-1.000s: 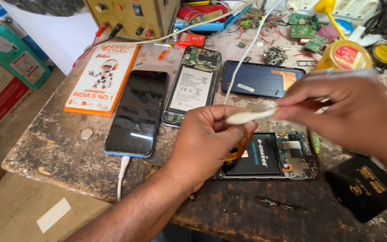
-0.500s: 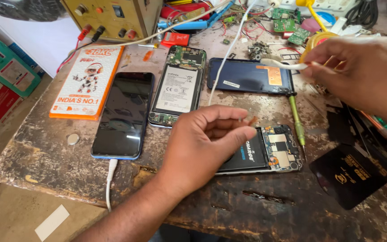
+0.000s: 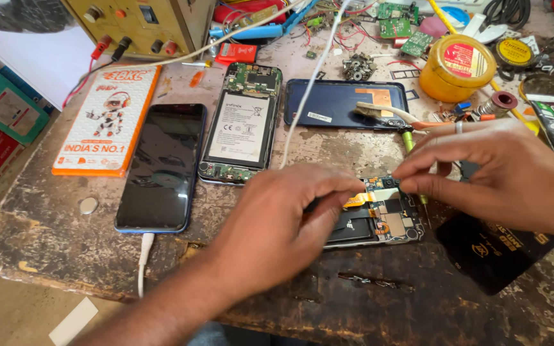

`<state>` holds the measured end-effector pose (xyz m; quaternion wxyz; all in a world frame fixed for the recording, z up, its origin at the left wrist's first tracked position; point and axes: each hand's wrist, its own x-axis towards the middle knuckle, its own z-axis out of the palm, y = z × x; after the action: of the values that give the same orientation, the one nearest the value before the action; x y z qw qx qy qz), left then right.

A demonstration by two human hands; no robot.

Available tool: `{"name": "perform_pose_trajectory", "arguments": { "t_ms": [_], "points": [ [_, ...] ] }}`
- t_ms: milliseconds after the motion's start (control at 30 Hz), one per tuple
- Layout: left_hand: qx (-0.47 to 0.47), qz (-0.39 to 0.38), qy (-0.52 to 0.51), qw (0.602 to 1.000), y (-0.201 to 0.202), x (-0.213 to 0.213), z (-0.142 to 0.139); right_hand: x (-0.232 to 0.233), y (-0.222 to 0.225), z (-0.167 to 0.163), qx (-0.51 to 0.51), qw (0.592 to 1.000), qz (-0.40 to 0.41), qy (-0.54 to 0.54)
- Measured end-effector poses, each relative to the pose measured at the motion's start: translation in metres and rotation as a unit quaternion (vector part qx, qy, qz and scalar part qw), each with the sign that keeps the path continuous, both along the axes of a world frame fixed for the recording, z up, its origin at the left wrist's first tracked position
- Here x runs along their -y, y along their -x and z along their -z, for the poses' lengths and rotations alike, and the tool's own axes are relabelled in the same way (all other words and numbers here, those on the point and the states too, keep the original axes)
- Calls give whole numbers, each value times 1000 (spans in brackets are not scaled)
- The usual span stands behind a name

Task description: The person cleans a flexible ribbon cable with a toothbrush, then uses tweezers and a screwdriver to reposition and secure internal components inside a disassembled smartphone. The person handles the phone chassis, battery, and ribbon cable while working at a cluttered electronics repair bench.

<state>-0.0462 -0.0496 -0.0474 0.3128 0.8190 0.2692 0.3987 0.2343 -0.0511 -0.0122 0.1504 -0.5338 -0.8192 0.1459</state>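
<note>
Both hands pinch at the opened phone [image 3: 379, 214], left hand [image 3: 277, 224] covering its battery, right hand [image 3: 501, 173] fingertips closed on its top edge, brush [image 3: 386, 112] lying behind.

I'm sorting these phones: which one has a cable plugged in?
The closed phone with the dark glass screen, far left: a white cable runs from its bottom edge. The two opened phones show no such cable.

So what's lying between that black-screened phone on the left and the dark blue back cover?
In the head view, an opened phone with its battery showing lies between the black-screened phone and the blue back cover, and a white cable runs alongside it.
</note>
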Motion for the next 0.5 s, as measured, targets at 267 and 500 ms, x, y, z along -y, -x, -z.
{"name": "perform_pose_trajectory", "arguments": {
  "t_ms": [267,500],
  "points": [
    [-110,91,-84,986,-8,-30,0,1,-7,16,-53,987,-148,-18],
    [-71,79,-60,993,-9,-26,5,4,-9,18,-1,989,-142,-39]
  ]
}}
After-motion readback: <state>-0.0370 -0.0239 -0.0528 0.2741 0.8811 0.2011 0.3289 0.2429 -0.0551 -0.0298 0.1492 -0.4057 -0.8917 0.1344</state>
